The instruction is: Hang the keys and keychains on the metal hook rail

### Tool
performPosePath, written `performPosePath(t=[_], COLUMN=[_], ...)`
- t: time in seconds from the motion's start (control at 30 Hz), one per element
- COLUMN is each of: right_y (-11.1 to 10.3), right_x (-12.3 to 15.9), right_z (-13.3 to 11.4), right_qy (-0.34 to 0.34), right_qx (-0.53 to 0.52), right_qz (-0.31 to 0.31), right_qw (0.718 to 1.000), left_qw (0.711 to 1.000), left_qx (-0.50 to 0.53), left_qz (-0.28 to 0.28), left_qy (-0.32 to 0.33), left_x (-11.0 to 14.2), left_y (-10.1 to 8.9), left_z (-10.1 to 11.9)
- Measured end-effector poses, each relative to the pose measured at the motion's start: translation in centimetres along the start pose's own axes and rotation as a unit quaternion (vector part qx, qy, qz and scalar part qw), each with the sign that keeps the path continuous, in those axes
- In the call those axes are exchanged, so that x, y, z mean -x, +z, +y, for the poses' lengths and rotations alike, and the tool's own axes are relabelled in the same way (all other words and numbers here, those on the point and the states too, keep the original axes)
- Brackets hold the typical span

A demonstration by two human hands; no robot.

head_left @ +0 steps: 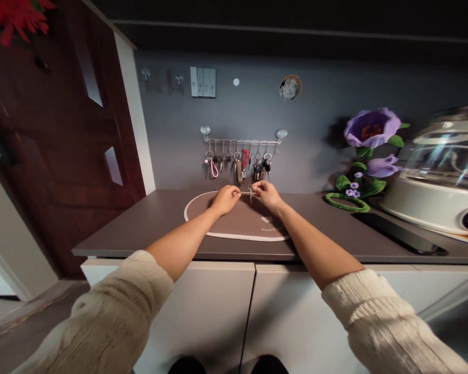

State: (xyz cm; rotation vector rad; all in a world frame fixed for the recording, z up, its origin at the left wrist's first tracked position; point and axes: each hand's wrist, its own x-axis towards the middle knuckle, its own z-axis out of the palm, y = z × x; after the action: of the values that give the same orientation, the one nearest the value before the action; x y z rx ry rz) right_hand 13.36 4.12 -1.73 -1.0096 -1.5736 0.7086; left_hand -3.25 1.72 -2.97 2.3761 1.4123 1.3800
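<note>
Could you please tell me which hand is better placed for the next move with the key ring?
Probably the right hand: its fingers already pinch the key ring, just below the hanging rack. The left hand is beside it, with no clear grip on anything.

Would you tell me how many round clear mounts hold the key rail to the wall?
2: one mount at the left end of the rail, another at its right end, both plainly visible.
</note>
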Motion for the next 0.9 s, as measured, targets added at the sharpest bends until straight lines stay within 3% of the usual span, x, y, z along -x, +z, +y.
performPosePath(t=[0.5,0.73,0.9], right_y=[-1.4,-3.5,-5.3], right_x=[0.6,-0.3,-2.0], right_z=[-1.9,-2.9,-3.5], right_qy=[0.021,0.013,0.036], right_qx=[-0.163,-0.193,-0.185], right_qz=[0.044,0.042,0.083], right_qw=[0.985,0.98,0.979], left_qw=[0.998,0.998,0.997], left_qx=[0.045,0.058,0.07], left_qz=[-0.025,-0.03,-0.03], left_qy=[0.024,0.018,0.009], left_x=[0.1,0.1,0.1], left_y=[0.6,0.8,0.9], left_z=[-0.1,-0.3,-0.3])
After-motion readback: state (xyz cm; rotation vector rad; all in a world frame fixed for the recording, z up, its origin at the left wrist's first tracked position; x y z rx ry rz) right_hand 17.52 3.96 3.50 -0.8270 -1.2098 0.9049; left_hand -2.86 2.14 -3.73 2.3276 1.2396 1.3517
